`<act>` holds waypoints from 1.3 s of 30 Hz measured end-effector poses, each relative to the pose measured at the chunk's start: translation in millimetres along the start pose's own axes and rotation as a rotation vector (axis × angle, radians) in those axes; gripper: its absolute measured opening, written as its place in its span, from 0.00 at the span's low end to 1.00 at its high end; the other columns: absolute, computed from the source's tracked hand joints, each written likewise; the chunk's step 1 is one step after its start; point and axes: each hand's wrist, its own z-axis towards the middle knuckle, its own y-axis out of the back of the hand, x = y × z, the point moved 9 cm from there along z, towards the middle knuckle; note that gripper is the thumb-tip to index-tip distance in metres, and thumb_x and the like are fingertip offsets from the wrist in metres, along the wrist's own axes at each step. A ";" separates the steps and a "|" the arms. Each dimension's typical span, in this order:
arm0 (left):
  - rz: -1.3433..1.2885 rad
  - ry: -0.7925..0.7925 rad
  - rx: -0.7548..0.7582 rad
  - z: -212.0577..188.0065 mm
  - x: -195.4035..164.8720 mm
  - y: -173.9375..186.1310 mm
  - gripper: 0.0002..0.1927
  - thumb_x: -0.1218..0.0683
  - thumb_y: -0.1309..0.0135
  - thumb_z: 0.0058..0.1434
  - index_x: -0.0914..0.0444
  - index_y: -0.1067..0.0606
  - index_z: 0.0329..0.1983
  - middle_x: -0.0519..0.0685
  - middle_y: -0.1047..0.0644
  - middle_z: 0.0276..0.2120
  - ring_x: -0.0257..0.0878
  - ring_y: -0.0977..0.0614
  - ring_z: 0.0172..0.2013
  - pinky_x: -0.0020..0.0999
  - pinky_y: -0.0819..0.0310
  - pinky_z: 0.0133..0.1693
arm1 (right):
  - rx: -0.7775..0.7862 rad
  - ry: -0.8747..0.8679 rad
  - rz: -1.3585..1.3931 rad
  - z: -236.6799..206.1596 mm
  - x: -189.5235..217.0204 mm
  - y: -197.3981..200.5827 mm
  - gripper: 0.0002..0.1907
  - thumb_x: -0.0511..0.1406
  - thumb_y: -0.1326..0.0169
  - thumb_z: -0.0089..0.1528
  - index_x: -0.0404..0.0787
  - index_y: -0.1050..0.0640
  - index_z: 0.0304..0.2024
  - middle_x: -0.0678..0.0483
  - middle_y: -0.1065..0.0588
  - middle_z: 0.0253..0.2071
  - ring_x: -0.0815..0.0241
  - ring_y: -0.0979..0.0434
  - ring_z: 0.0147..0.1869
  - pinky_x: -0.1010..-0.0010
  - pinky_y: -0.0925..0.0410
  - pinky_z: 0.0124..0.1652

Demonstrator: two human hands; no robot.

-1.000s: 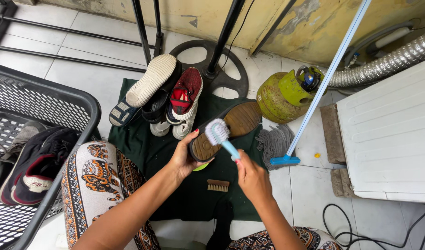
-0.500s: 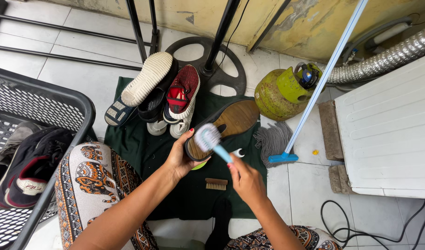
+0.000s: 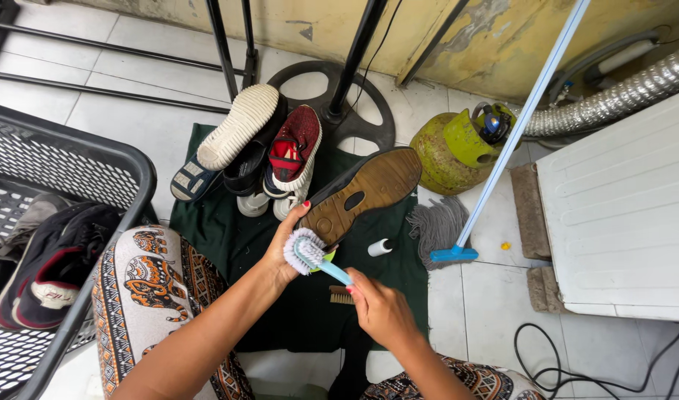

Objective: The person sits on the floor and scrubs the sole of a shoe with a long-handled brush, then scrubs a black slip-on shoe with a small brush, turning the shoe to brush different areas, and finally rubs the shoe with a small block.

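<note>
Shoe (sole-up); basket: perhaps two sneakers.

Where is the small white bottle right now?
In the head view, the small white bottle lies on the dark green cloth just right of centre, below the brown-soled shoe and left of the grey mop head.

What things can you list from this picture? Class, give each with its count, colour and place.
brown-soled shoe: one, sole up, centre
white-bristled brush with blue handle: one, at the shoe's heel
dark green floor cloth: one, under the shoes
pile of shoes: several, white, black, red, on the cloth's far edge
black plastic basket: one, left, with dark shoes inside
green gas cylinder: one, by the wall
blue-handled grey mop: one, right of the cloth
left hand: grip on the shoe
right hand: grip on the brush handle
</note>
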 end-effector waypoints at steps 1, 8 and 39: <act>-0.023 0.020 0.006 0.6 -0.2 -0.4 0.39 0.36 0.42 0.65 0.69 0.33 0.67 0.60 0.29 0.49 0.53 0.22 0.41 0.55 0.19 0.51 | 0.012 0.062 0.019 -0.8 4.5 -0.1 0.15 0.36 0.47 0.64 0.45 0.25 0.54 0.42 0.19 0.33 0.38 0.18 0.33 0.50 0.27 0.29; 0.108 -0.101 -0.055 -7.3 -14.7 -8.0 0.35 0.38 0.46 0.59 0.61 0.33 0.65 0.55 0.25 0.59 0.48 0.20 0.55 0.48 0.19 0.50 | -0.174 -0.415 -0.329 19.5 -91.5 75.3 0.12 0.38 0.49 0.69 0.49 0.24 0.56 0.43 0.19 0.34 0.38 0.19 0.35 0.49 0.29 0.32; 0.515 -0.136 -0.150 -41.1 -33.0 -69.0 0.34 0.43 0.43 0.54 0.50 0.39 0.64 0.48 0.27 0.56 0.43 0.21 0.51 0.39 0.25 0.39 | -0.453 -0.373 0.036 31.3 -107.2 128.9 0.16 0.32 0.53 0.68 0.42 0.27 0.59 0.39 0.23 0.30 0.38 0.20 0.30 0.50 0.29 0.27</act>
